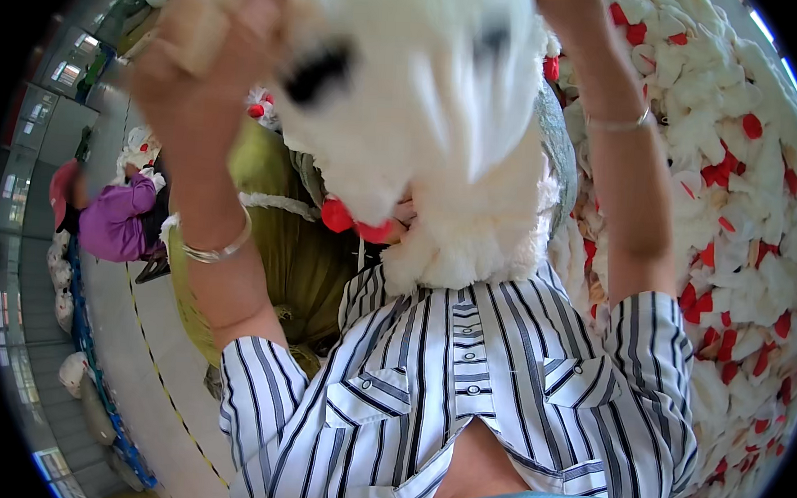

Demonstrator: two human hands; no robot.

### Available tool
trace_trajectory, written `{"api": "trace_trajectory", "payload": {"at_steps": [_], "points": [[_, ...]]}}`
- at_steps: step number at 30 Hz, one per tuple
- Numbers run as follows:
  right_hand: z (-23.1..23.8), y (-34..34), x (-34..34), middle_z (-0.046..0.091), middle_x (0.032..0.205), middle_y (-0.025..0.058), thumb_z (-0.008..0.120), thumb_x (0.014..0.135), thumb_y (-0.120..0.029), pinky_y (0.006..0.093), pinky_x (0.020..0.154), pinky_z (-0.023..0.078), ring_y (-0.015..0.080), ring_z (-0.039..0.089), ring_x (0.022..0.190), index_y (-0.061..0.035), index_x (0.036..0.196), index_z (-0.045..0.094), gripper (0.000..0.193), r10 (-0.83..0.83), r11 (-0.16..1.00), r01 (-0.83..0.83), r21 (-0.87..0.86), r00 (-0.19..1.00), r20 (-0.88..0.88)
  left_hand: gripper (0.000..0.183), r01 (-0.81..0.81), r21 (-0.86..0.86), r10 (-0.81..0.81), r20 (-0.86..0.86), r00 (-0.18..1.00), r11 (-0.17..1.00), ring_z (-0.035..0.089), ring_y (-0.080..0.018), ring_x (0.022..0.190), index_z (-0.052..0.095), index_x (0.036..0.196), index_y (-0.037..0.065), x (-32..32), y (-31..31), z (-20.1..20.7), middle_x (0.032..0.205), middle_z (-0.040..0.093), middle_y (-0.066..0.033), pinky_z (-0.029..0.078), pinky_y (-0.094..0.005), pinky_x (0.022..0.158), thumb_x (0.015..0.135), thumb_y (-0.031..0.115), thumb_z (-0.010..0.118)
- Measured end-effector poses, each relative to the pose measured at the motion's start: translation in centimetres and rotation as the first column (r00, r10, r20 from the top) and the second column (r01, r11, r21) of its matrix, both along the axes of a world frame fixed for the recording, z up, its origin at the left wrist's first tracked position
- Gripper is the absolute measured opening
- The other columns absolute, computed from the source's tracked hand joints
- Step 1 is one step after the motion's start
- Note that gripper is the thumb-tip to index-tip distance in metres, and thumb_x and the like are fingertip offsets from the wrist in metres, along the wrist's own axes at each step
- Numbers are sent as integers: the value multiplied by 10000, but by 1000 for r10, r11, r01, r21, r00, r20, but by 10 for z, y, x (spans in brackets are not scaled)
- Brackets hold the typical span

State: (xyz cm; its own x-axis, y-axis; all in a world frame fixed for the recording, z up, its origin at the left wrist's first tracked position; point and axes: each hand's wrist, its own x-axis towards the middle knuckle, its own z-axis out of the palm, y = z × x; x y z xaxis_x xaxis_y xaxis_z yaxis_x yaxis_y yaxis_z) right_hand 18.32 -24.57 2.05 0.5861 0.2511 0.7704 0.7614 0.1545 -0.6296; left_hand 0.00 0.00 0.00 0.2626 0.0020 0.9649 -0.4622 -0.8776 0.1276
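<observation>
One white plush piece (423, 115) is raised in front of the striped shirt (464, 370). The left hand (206, 59) is curled beside its upper edge, too blurred to tell its grip; the right hand (569, 10) is cut off, its hold unclear. A loose pinch could drop the plush onto the green sack (312, 262).

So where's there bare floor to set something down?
On the left: floor between the blue edging and the striped line, plus floor between that line and the green sack. Crowded: the right side, under the white-and-red pile, and top centre, where the blurred plush fills the view.
</observation>
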Motion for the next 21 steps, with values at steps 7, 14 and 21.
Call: {"api": "trace_trajectory", "payload": {"at_steps": [7, 14, 21], "points": [[-140, -65, 15, 684, 1004, 66, 587, 973, -204, 244, 755, 528, 124, 655, 894, 29, 1169, 634, 308, -44, 956, 168, 241, 893, -449, 147, -45, -474, -176, -411, 894, 879, 543, -74, 615, 655, 867, 25, -14, 47, -98, 731, 610, -8, 436, -261, 529, 890, 170, 672], [-94, -46, -21, 662, 945, 15, 575, 972, -165, 215, 742, 497, 77, 610, 828, -3, 1075, 655, 208, 15, 985, 42, 170, 946, -324, 335, -260, -12, 99, -906, 411, 966, 601, -131, 871, 610, 1125, -15, 4, 46, -76, 946, 661, -54, 484, -283, 745, 926, 255, 599], [-41, -15, -15, 640, 887, -15, 582, 954, -131, 201, 681, 464, 41, 554, 776, 6, 1039, 653, 176, -44, 997, 57, 59, 978, -204, 490, 241, -65, -217, -696, 685, 968, 629, -187, 989, 528, 1259, -30, 20, -63, -42, 1079, 667, -93, 479, -314, 890, 860, 223, 659]]}}
